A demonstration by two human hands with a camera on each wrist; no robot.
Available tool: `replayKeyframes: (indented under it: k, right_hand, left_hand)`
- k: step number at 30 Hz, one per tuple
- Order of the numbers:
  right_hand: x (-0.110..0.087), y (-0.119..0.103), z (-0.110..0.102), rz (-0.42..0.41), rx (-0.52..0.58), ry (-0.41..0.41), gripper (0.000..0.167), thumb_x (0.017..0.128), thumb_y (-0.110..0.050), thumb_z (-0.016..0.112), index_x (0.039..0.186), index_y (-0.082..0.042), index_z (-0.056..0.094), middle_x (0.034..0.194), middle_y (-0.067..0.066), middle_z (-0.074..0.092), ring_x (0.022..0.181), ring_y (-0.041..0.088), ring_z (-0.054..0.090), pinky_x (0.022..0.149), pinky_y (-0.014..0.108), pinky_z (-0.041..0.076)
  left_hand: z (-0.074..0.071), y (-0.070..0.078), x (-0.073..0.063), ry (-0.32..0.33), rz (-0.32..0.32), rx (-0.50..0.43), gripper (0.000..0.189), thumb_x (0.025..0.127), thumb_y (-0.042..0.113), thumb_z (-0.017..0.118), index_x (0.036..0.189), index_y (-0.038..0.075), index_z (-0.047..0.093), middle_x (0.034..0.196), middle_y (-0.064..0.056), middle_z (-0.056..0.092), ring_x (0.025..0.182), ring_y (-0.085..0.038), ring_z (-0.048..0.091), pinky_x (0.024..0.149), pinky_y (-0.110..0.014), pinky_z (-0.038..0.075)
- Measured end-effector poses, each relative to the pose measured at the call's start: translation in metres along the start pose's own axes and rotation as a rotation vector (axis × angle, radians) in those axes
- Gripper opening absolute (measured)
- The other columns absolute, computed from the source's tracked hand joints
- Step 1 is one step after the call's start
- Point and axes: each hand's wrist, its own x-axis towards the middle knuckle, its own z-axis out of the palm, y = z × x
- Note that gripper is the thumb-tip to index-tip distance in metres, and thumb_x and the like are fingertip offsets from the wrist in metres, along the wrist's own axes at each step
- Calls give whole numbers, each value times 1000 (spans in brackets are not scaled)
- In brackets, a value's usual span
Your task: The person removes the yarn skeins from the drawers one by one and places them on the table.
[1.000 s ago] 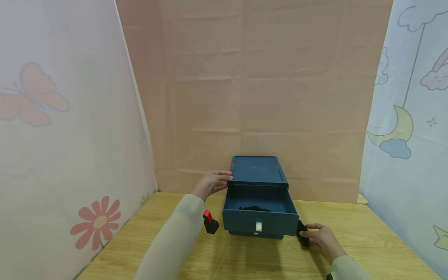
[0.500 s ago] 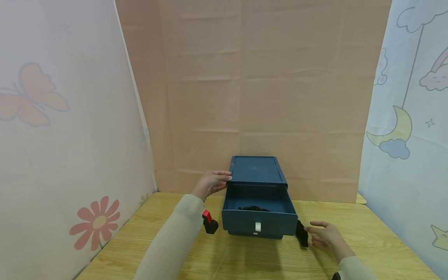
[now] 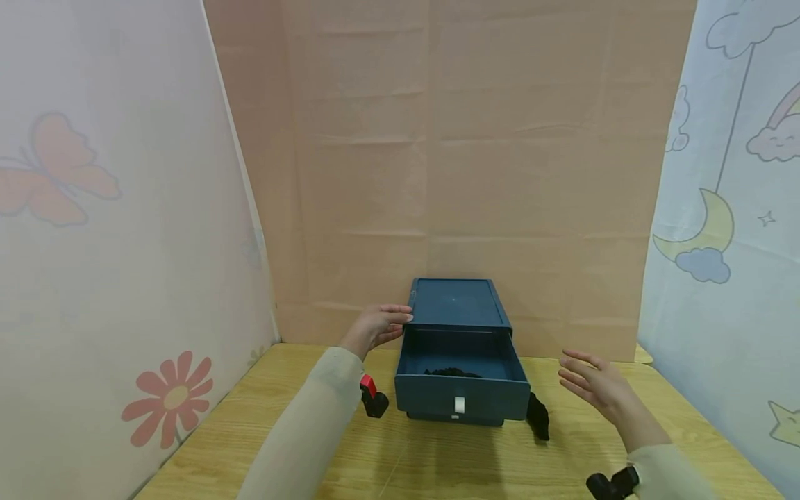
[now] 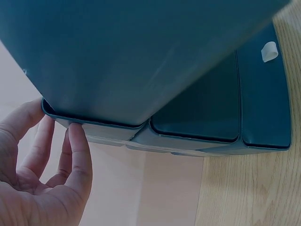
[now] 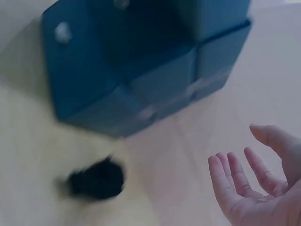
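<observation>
A blue drawer unit (image 3: 461, 303) stands on the table with its drawer (image 3: 463, 397) pulled out toward me. Fingertips of my left hand (image 3: 373, 326) touch the left edge of the unit; in the left wrist view, that hand (image 4: 51, 174) reaches the casing's edge with fairly straight fingers. To the right of the drawer, a small black crumpled, cloth-like thing (image 3: 538, 418) lies on the table. My right hand (image 3: 596, 383) hovers to the right of it, fingers spread and holding nothing. Some dark, fluffy material (image 3: 451, 372) shows inside the drawer, partly hidden by its front.
The wooden table (image 3: 412, 472) runs under everything. Behind the unit rises a tan paper backdrop (image 3: 475, 173), with patterned fabric panels (image 3: 156, 243) at both sides. A white pull tab (image 3: 460, 405) sits on the drawer's front.
My right hand has let go of the black crumpled thing and risen up and to the right. The thing stays on the table; my left hand keeps its place.
</observation>
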Motion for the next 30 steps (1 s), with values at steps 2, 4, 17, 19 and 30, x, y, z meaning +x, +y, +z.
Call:
replayKeyframes:
  k: [2, 4, 17, 19, 30]
  right_hand:
    - [-2, -12, 4, -64, 51, -40, 45, 100, -23, 55, 140, -12, 38, 140, 9, 42, 93, -2, 63, 90, 24, 53]
    - [-4, -26, 9, -133, 109, -82, 32, 100, -19, 54, 131, -19, 46, 126, -3, 54, 96, 1, 64, 89, 22, 54]
    - [-26, -105, 78, -306, 145, -261, 27, 99, -13, 54, 126, -17, 53, 119, -6, 61, 106, 9, 65, 91, 24, 53]
    - [-25, -110, 89, -303, 97, -272, 31, 99, -15, 56, 129, -14, 52, 120, -5, 59, 106, 8, 65, 91, 24, 53]
    - [-6, -110, 135, -205, -220, -438, 54, 95, -21, 64, 135, 8, 44, 136, 30, 47, 115, 31, 59, 95, 37, 52]
  left_hand:
    - [0, 0, 0, -1, -2, -2, 25, 89, 16, 70, 114, 10, 71, 112, -7, 67, 85, -16, 60, 98, -36, 51]
    - [0, 0, 0, 0, -2, -2, 25, 89, 16, 70, 114, 10, 71, 112, -7, 67, 86, -16, 61, 95, -33, 52]
    - [0, 1, -1, -11, 1, -6, 26, 90, 17, 69, 115, 10, 70, 116, -8, 66, 89, -16, 62, 90, -29, 54]
    - [-1, 1, -1, -14, 2, -7, 26, 90, 17, 69, 116, 10, 70, 116, -8, 66, 89, -16, 62, 91, -30, 54]
    - [-3, 1, -1, -21, -4, -5, 26, 90, 16, 69, 116, 10, 70, 117, -9, 65, 89, -17, 61, 94, -32, 53]
